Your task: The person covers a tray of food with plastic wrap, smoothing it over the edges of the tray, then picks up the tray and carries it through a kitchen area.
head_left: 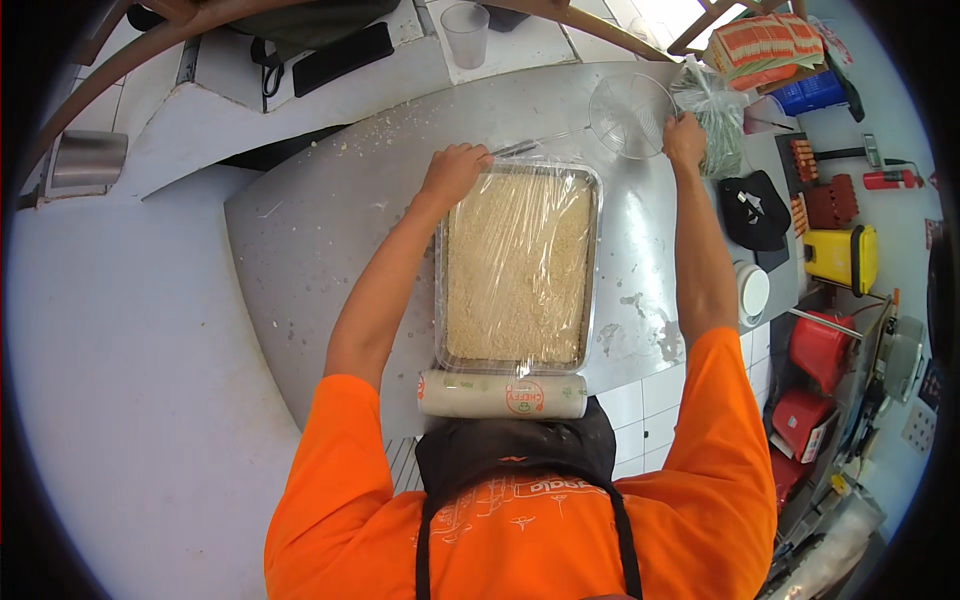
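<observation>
A person in an orange shirt leans over a metal worktop, the left hand closed on the far corner of a crumb-filled tray covered in clear film. The right hand grips a clear plastic bowl beyond the tray. 1 roll of film lies against the tray's near edge.

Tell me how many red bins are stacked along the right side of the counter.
2: one red bin sits below the yellow container, and a second red bin lies just below it, nearer the person. Others may be hidden at the picture's dark rim.
</observation>
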Demonstrator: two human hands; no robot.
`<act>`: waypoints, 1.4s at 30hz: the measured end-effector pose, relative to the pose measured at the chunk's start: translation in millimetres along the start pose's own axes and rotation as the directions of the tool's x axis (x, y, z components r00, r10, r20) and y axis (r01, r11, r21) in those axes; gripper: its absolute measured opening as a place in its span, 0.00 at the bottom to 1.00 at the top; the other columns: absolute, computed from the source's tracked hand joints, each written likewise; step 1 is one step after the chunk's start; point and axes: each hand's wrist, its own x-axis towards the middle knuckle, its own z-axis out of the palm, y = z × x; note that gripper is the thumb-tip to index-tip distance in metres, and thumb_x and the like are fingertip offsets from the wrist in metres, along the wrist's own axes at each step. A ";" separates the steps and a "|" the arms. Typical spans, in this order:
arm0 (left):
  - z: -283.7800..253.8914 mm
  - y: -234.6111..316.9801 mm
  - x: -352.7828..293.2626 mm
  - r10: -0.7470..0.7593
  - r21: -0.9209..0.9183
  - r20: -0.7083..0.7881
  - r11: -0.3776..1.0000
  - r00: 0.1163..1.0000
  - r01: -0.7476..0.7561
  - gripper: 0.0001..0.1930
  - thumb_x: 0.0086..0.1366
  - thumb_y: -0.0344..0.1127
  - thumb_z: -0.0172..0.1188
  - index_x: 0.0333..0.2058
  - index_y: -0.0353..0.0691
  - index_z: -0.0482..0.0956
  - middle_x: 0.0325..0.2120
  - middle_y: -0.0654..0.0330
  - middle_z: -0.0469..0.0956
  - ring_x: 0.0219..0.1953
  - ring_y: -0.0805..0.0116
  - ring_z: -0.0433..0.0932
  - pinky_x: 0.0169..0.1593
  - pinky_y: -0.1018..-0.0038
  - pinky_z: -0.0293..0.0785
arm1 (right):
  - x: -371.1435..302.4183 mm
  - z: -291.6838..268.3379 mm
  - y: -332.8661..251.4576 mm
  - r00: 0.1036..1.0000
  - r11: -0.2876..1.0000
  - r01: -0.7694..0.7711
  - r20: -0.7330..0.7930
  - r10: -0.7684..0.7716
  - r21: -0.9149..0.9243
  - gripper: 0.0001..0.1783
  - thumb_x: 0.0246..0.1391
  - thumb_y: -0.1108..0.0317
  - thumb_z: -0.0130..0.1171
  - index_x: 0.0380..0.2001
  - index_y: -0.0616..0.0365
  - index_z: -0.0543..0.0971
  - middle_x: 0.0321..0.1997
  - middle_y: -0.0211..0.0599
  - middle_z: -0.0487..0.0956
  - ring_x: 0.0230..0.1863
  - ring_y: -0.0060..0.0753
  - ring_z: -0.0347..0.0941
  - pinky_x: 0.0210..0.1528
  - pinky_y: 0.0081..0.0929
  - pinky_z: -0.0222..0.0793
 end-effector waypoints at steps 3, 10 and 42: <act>-3.2 -4.7 -0.9 -0.068 -0.078 0.003 0.995 0.998 0.068 0.14 0.68 0.46 0.54 0.39 0.41 0.77 0.35 0.54 0.79 0.40 0.53 0.77 0.45 0.60 0.72 | 4.0 2.8 -9.3 0.996 0.997 -0.039 -0.082 0.045 0.070 0.24 0.55 0.50 0.56 0.38 0.63 0.77 0.40 0.59 0.81 0.46 0.62 0.77 0.51 0.52 0.70; -2.4 -18.4 24.2 -0.549 -0.260 0.196 0.770 0.812 0.583 0.30 0.64 0.60 0.54 0.46 0.35 0.73 0.44 0.44 0.79 0.48 0.48 0.78 0.51 0.58 0.72 | -88.0 13.1 2.4 0.779 0.959 -0.278 0.597 0.190 0.058 0.49 0.52 0.22 0.43 0.25 0.67 0.81 0.23 0.45 0.79 0.21 0.35 0.76 0.25 0.37 0.73; -2.2 -63.2 3.9 -0.434 -0.356 -0.161 0.863 0.886 0.358 0.05 0.59 0.24 0.52 0.28 0.39 0.77 0.25 0.52 0.80 0.32 0.55 0.80 0.38 0.64 0.74 | -128.6 59.7 -56.7 0.980 0.991 0.064 0.182 -0.084 0.114 0.11 0.63 0.61 0.50 0.40 0.57 0.76 0.38 0.57 0.81 0.44 0.62 0.77 0.46 0.50 0.71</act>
